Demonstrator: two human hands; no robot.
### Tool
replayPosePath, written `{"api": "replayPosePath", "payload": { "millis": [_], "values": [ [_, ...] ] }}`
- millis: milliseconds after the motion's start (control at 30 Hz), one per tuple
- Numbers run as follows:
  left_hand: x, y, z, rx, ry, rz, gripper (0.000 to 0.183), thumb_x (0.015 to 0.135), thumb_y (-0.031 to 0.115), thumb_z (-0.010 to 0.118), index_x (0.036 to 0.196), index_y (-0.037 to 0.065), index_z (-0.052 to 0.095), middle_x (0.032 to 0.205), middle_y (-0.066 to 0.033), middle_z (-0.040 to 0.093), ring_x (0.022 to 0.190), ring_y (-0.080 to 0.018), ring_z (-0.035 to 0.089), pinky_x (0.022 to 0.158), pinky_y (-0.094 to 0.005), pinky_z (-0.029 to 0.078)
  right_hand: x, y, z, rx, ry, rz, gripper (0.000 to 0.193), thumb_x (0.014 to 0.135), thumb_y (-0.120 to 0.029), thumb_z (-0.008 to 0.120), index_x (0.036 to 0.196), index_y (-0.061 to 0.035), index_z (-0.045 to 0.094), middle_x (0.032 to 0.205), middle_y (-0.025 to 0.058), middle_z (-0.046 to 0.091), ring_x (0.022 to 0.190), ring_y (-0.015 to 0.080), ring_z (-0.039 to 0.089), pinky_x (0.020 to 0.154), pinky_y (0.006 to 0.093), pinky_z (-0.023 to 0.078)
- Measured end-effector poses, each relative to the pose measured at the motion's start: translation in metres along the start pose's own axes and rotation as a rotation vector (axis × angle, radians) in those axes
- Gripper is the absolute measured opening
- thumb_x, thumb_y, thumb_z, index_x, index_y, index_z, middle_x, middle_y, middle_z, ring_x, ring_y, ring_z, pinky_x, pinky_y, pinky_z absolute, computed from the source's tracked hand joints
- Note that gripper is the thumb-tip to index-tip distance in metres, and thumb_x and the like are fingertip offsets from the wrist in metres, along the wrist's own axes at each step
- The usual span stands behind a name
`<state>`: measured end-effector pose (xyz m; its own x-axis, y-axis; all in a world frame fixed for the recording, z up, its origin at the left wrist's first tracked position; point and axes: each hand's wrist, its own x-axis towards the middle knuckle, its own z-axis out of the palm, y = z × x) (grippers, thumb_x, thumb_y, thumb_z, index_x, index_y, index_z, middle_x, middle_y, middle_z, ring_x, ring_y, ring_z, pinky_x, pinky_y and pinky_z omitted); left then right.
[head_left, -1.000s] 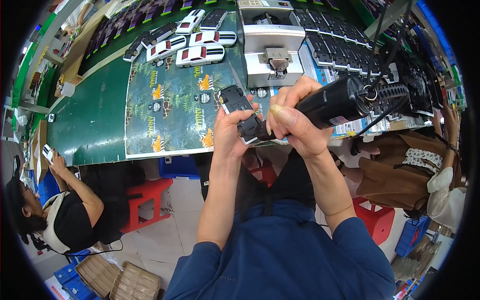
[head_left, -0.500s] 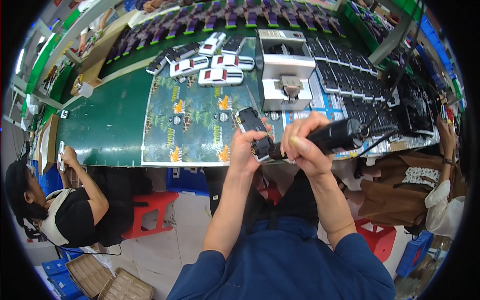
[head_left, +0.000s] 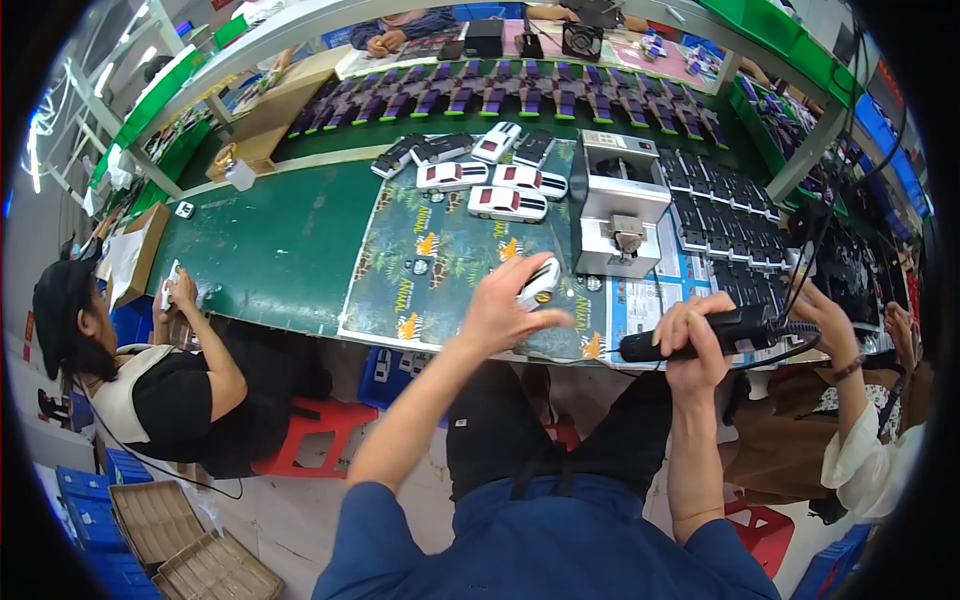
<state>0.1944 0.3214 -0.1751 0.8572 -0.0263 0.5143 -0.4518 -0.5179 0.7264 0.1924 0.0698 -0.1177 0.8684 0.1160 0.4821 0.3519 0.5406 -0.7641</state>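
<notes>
My left hand is curled over a white toy car, its pale body facing up, low above the printed mat. The fingers hide much of that car. To the right, my right hand grips a black electric screwdriver, its tip pointing left and apart from the car. Beyond my left hand, several white toy cars with dark stripes lie grouped on the mat, some with their black undersides up.
A metal fixture machine stands right of the mat. Rows of black car bases lie beyond it. Purple-and-green parts line the back. A co-worker sits at left; another person's hand reaches in at right.
The toy car in my left hand has turned from black underside up to white body up. The screwdriver has moved off it to the right. The whole view has shifted.
</notes>
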Motion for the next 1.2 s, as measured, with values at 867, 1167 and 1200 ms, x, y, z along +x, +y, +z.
{"api": "replayPosePath", "payload": {
  "millis": [867,1167,1200],
  "values": [
    [0.009,0.058,0.118,-0.127,0.010,-0.085,0.030,0.081,0.004,0.073,0.109,-0.003,0.063,0.110,-0.0181,0.065,0.091,-0.0284,0.066,0.078,-0.0358,0.053,-0.025,-0.054,-0.054,0.057,0.080,0.078,0.012,0.083,-0.004,0.063,0.086,-0.0007,0.052,0.059,0.0094,0.051,0.047,0.0179,0.051,0.052,0.0328,0.049],
    [0.090,0.082,0.237,0.373,-0.232,-0.208,0.070,0.088,0.038,0.068,0.132,-0.009,0.040,0.106,-0.0280,0.063,0.090,-0.0466,0.065,0.077,-0.0515,0.052,-0.036,-0.095,-0.091,0.104,0.136,-0.013,0.016,0.078,-0.003,0.068,0.086,0.0003,0.054,0.061,0.0098,0.055,0.048,0.0164,0.053,0.050,0.0304,0.048],
    [0.092,0.080,0.239,0.355,-0.249,-0.227,0.080,0.079,0.039,0.078,0.131,-0.010,0.043,0.101,-0.0250,0.065,0.089,-0.0419,0.067,0.076,-0.0480,0.053,-0.036,-0.098,-0.094,0.136,0.153,0.010,0.018,0.077,0.001,0.071,0.085,0.0007,0.055,0.064,0.0112,0.057,0.052,0.0166,0.056,0.052,0.0300,0.049]
  ]
}}
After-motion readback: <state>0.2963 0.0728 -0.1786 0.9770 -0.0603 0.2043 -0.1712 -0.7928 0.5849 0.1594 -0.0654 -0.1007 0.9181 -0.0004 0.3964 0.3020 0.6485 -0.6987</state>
